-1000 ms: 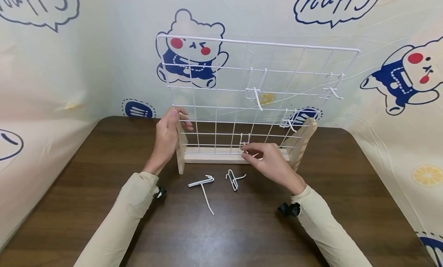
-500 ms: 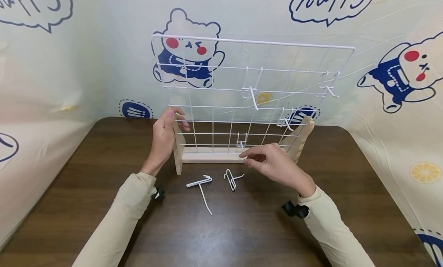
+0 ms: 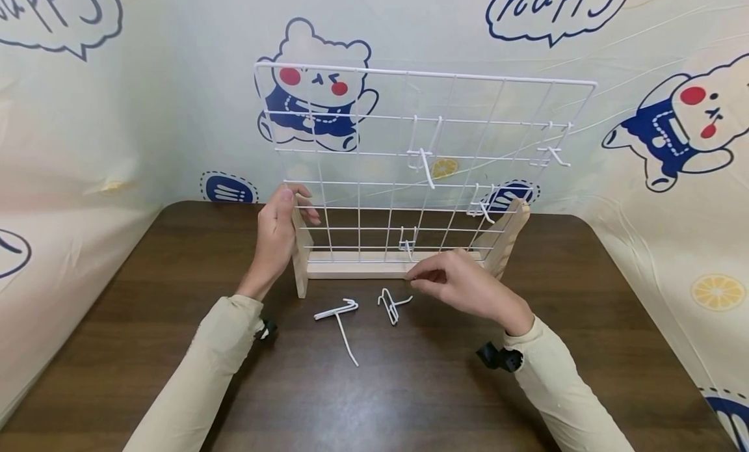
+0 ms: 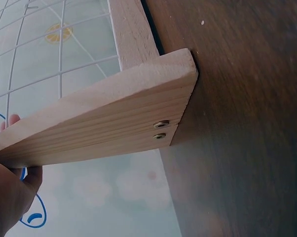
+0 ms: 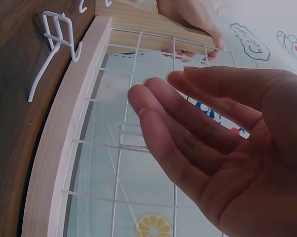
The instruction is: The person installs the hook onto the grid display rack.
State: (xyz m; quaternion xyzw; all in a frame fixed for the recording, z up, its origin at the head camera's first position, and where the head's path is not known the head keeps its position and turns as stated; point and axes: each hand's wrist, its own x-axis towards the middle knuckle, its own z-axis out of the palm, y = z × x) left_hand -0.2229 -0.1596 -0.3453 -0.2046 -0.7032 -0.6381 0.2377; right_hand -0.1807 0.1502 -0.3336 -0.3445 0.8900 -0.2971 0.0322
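Nearest, two hooks lie on the table (image 3: 374, 406): the T-shaped hook (image 3: 336, 311) to the left, the short hook (image 3: 394, 305) to its right. Both lie where they lay one second ago.

The right hand (image 3: 468, 289) is just in front of the base bar (image 3: 357, 270), fingers half-curled, gap narrow, holding nothing. Change: one second ago its fingertips were at the low hook (image 3: 407, 245); they are now lower and apart from it. The low hook remains hung on the grid (image 3: 386, 184), prong facing forward.

The left hand (image 3: 277, 227) grips the left panel (image 4: 129, 111), thumb outside, fingers reaching behind the grid. Its grip is unchanged. Two screw heads (image 4: 161, 125) show near the panel's foot.

Higher on the grid hang three more hooks: the side hook (image 3: 487, 212), the center hook (image 3: 426, 166) and the corner hook (image 3: 558, 157).

Count: hooks, six (four hung, two on the table); grid, one; panels, two, including the right panel (image 3: 508, 240). Farthest is one printed backdrop (image 3: 175, 114).
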